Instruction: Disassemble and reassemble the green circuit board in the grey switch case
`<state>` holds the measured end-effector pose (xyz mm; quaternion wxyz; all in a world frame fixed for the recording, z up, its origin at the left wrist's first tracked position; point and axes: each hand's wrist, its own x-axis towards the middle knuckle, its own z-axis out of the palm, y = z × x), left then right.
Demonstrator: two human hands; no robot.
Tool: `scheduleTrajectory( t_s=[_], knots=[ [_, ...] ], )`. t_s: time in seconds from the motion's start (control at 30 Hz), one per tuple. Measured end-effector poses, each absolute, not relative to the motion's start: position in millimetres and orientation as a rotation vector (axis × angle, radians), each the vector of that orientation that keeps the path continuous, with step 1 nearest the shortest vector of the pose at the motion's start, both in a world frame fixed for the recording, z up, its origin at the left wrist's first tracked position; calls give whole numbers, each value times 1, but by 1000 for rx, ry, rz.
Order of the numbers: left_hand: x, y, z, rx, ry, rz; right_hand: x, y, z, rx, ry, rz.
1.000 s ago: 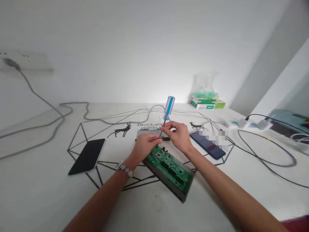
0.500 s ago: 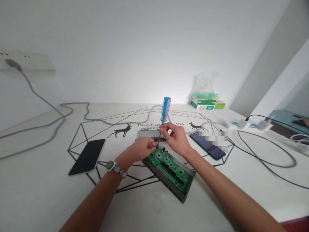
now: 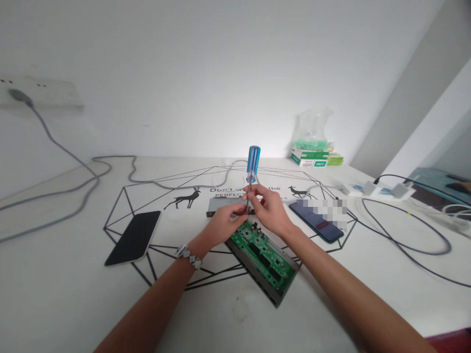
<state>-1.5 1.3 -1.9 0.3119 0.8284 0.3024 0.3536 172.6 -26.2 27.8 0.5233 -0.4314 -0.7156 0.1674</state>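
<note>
screwdriver (image 3: 253, 161): tip hidden | lettering (image 3: 225, 194): partly covered | wall socket (image 3: 55, 93): left-edge cut

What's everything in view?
Screwdriver: 1, blue, centre
Board: 1, green, centre
Housing: 1, grey, centre
Panel: 1, grey, behind board
Slab: 1, black, left
Phone: 1, dark, right
Socket: 1, white, left
Power strip: 1, white, right
Cables: several, grey/black/white, tabletop
Boxes: several, green-white, back
Bag: 1, clear, atop boxes
Table: 1, white, underneath
Unclear items: several, teal/red, right
Wristband: 1, silver, left wrist
Left grip: 1, bare, at screwdriver
Right grip: 1, bare, on screwdriver
</note>
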Motion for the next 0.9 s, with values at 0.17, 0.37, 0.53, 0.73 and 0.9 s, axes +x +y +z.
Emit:
scheduleTrajectory(
  t_s=[0.17,0.37,0.53,0.73,0.9],
  knots=[
    [2,3,-5,2111,772,1017,168,-29,31,-1045,-1621,406],
    [6,0,-4,2056,853,1089,165,-29,33,-1028,-1430,417],
    [9,-2,-5,2037,929,1136,166,-30,32,-1058,-1407,432],
    [12,-1,-9,2034,966,1190,166,-30,32,-1072,-1375,399],
    [4,1,-5,2138,1005,1115,166,-31,32,-1065,-1443,389]
  ],
)
